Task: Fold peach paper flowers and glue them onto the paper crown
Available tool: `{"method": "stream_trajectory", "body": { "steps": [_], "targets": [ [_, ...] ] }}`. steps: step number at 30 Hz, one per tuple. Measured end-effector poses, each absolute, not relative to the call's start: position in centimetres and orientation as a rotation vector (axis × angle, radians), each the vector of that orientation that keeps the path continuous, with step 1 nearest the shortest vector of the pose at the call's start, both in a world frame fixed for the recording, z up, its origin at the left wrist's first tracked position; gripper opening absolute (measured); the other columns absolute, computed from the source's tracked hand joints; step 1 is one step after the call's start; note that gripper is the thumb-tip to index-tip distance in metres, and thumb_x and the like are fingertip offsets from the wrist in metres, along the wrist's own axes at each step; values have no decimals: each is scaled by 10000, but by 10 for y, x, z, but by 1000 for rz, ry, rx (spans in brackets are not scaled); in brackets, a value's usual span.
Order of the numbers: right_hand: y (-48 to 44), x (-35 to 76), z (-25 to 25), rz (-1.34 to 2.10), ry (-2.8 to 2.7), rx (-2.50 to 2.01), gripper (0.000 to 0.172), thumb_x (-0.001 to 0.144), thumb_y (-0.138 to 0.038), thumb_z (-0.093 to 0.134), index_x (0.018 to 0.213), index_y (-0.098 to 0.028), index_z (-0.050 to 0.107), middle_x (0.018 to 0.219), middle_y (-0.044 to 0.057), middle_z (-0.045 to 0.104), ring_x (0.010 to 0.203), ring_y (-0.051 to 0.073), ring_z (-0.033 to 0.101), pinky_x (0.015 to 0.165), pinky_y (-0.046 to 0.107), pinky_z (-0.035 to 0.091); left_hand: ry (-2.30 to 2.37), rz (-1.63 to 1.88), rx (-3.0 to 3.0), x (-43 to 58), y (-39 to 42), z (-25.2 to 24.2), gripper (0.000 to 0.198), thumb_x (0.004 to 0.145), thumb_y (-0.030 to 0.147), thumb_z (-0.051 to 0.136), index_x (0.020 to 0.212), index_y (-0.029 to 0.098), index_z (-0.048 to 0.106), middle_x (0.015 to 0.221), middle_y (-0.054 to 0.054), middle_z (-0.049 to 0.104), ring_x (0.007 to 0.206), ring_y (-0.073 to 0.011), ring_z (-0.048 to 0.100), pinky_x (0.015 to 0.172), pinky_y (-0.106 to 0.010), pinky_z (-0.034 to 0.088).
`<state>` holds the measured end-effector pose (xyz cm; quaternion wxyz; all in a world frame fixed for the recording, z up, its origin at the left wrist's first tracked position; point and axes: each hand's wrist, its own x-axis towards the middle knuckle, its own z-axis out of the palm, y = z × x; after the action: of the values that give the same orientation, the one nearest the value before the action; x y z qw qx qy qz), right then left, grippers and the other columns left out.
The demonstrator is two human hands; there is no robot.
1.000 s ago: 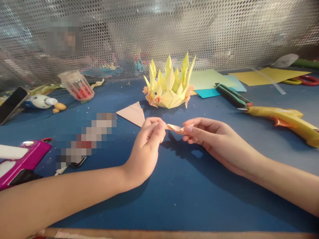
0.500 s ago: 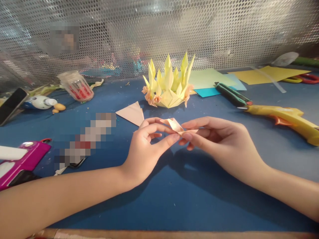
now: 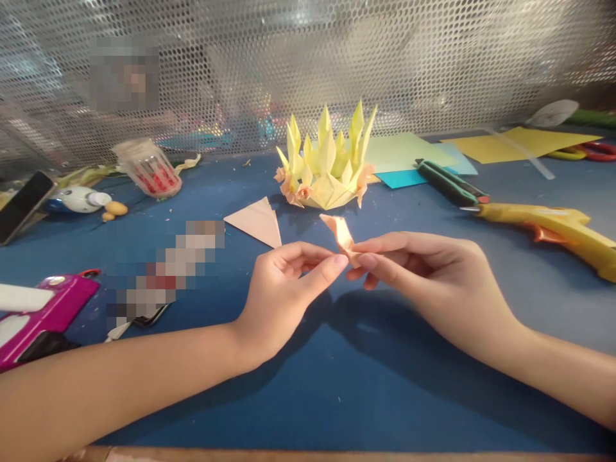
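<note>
A small peach folded paper (image 3: pixel 342 235) is pinched between my two hands above the blue table, one of its flaps pointing up and to the left. My left hand (image 3: pixel 289 292) has thumb and fingers closed at its left lower edge. My right hand (image 3: pixel 428 276) grips the other side between thumb and forefinger. Just behind stands a yellow folded-paper crown (image 3: pixel 328 186) with tall points and peach paper flowers (image 3: pixel 304 192) on its sides. A peach paper triangle (image 3: pixel 255 221) lies flat beyond my left hand.
At right lie a yellow glue gun (image 3: pixel 543 221), a green cutter (image 3: pixel 450 181) and coloured paper sheets (image 3: pixel 510 146). A jar with red bits (image 3: pixel 151 170), a phone (image 3: pixel 25 205) and a magenta tool (image 3: pixel 52 311) are at left. Perforated metal (image 3: pixel 250 70) stands behind.
The peach paper has turned, its flap now standing higher instead of lying sideways. My left fingers have drawn in lower and closer round its edge; my right hand has barely moved.
</note>
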<state>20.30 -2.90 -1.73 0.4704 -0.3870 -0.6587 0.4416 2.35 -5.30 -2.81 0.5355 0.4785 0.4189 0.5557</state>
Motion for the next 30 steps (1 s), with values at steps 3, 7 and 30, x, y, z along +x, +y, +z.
{"method": "stream_trajectory", "body": {
  "steps": [3, 7, 30],
  "targets": [
    [-28, 203, -18, 1064, -1578, -945, 61, 793, -273, 814, 850, -253, 806, 765, -22, 794, 622, 100, 741, 584, 127, 604, 913, 1320, 1113, 23, -52, -30, 24, 805, 228, 817, 797, 241, 799, 836, 41, 805, 829, -98, 731, 777, -162, 554],
    [-30, 202, -17, 1081, -1595, -930, 51, 788, -272, 816, 824, -244, 793, 700, -23, 772, 598, 124, 737, 565, 174, 617, 892, 1311, 1161, 24, -51, -32, 66, 806, 193, 806, 800, 258, 814, 844, 45, 795, 806, -93, 720, 738, -159, 554],
    [-38, 206, -25, 634, -1913, -840, 189, 872, -172, 678, 928, -342, 739, 798, -30, 708, 659, 131, 632, 572, 274, 506, 1032, 1198, 1207, 21, -52, -32, 120, 802, 255, 771, 706, 195, 735, 681, 12, 710, 620, -90, 568, 582, -194, 470]
  ]
}}
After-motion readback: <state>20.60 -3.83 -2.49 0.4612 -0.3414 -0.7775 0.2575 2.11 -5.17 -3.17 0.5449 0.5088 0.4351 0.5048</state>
